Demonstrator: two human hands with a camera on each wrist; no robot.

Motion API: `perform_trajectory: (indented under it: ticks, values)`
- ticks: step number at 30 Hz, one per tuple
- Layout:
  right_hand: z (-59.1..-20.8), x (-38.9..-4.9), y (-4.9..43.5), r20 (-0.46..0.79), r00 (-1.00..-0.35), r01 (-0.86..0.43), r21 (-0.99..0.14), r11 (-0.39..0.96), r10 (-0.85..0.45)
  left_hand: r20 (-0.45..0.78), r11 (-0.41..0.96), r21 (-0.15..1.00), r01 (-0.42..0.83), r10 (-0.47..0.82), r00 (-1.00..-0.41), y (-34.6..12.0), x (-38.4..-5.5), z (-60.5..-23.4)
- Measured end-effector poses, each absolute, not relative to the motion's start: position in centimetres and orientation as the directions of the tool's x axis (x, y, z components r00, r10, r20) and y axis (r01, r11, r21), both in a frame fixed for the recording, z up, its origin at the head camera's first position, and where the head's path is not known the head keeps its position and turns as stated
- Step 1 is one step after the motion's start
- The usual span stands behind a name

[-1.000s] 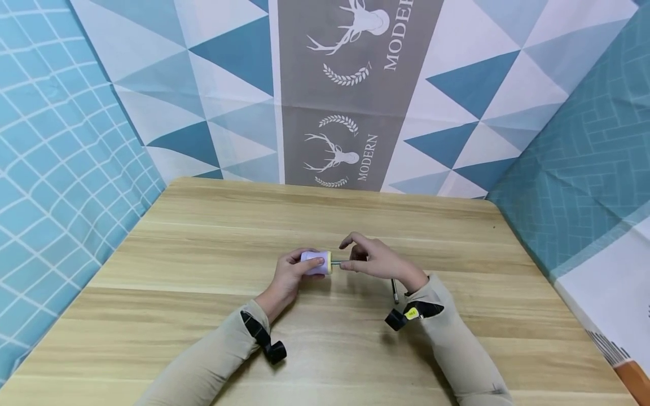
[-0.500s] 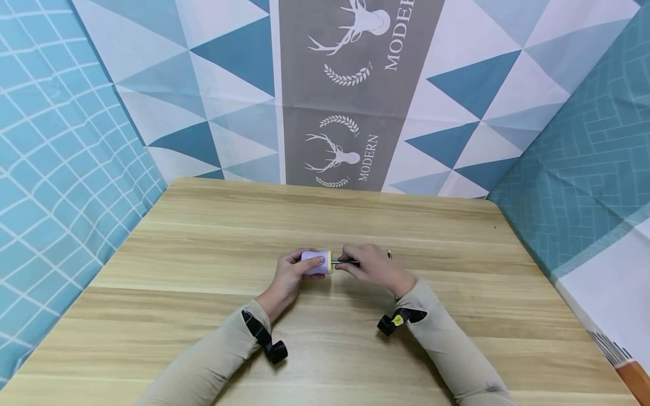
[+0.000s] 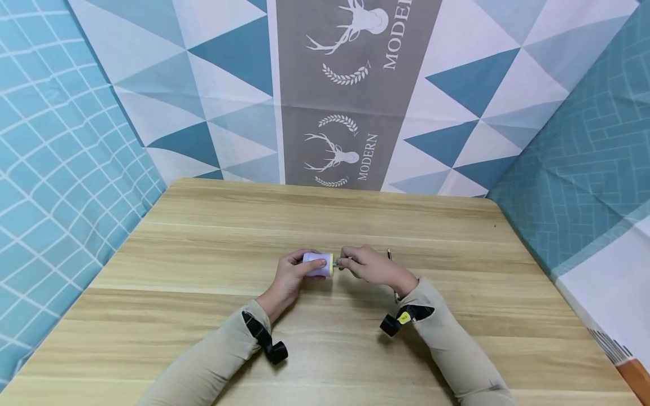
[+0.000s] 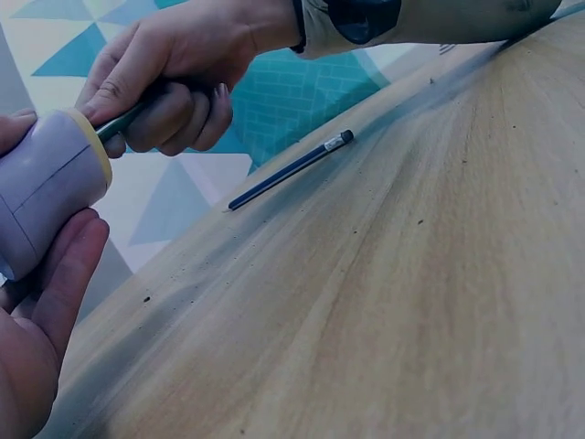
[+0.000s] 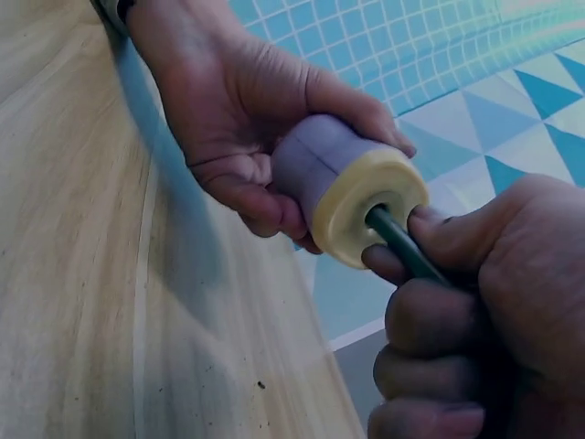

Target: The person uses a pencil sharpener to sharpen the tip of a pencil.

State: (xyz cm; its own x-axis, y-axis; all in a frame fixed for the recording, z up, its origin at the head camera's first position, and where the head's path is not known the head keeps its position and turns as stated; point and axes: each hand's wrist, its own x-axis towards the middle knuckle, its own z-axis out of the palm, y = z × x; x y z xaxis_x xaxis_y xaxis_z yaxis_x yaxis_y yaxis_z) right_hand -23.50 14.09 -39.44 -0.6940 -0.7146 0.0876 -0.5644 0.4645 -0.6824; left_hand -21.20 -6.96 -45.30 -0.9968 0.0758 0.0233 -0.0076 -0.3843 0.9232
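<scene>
My left hand (image 3: pixel 286 277) grips a small lilac pencil sharpener (image 3: pixel 316 257), with the thumb across its near side. Its cream end (image 5: pixel 334 224) faces right and has a round hole in the middle. A dark green pencil (image 5: pixel 407 245) runs into that hole. My right hand (image 3: pixel 373 266) pinches the pencil between thumb and index finger close to the sharpener, the other fingers curled in; the pencil's far end is hidden in the palm. Both hands are above the table in the wrist views.
A second dark pencil (image 4: pixel 291 171) lies on the wooden table (image 3: pixel 203 242), partly behind my right wrist in the head view. Small dark specks (image 4: pixel 146 299) dot the tabletop. Patterned cloths (image 3: pixel 233 90) hang behind the table and at both sides.
One second ago my right hand had its index finger lifted off the pencil. It has since closed round the pencil and turned. The left hand and sharpener have stayed nearly still.
</scene>
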Motion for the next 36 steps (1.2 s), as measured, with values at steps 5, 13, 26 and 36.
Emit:
perform_trajectory:
  ticks: [5,13,26,36]
  values:
    - [-38.9,-23.4,14.1,0.059,-0.709,-0.523,-0.713,0.467,-0.703,0.026,-0.397,0.918,-0.005,0.073,-0.997,-6.9,-21.2,-45.3]
    - [-38.6,-23.4,14.1,0.117,-0.719,-0.557,-0.687,0.466,-0.685,0.006,-0.393,0.919,-0.028,0.084,-0.996,-6.9,-21.2,-45.1]
    - [-37.6,-23.9,14.9,0.017,-0.646,-0.585,-0.653,0.481,-0.763,0.045,-0.384,0.923,-0.005,0.122,-0.991,-6.8,-21.1,-45.2]
    - [-36.8,-24.0,17.3,-0.096,-0.645,-0.487,-0.713,0.505,-0.758,0.032,-0.393,0.920,-0.016,0.115,-0.993,-6.9,-21.1,-45.2]
